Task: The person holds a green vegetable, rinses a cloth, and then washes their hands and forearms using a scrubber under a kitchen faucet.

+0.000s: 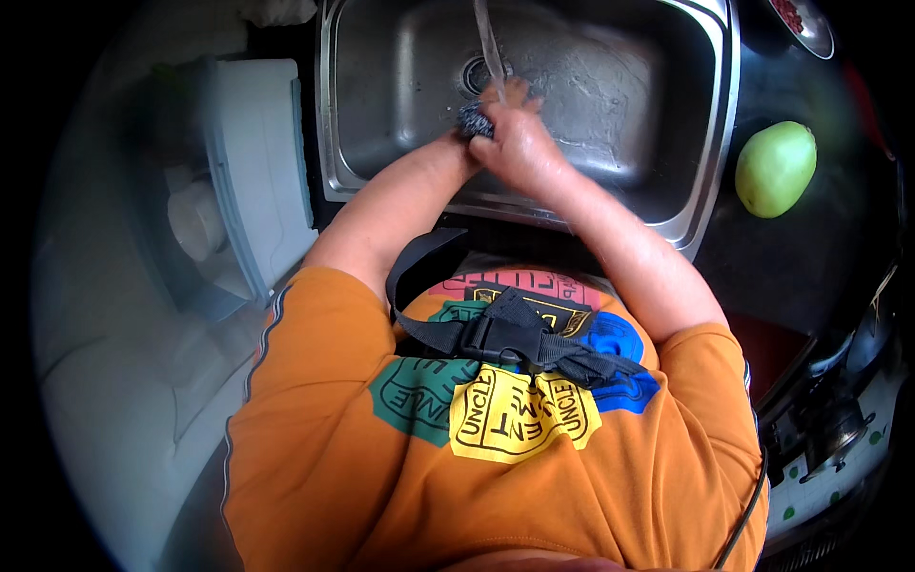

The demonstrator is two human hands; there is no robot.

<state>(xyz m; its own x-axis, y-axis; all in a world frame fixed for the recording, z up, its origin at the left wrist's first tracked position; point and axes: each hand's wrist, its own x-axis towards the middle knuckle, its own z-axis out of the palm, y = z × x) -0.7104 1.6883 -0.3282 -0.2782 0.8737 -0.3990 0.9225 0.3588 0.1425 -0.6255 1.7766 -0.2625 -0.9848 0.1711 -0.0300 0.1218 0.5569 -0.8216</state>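
My hands meet under a stream of running water (489, 43) over a stainless steel sink (600, 121). A dark, mottled grey scouring pad, probably steel wool (475, 120), sits between them, and my right hand (525, 136) is curled against it, wet on the back. My left hand (513, 91) is mostly behind the pad and the right hand; only blurred fingers appear beyond. Whether those fingers grip anything is hidden. The round drain (475, 76) lies just past the hands.
Right of the sink, a pale green melon or gourd (776, 169) rests on the dark counter (743, 264). A metal bowl (816, 36) with red contents stands at the upper right. A white bin with grey edging (264, 171) is at left. A lidded metal pot (838, 436) is lower right.
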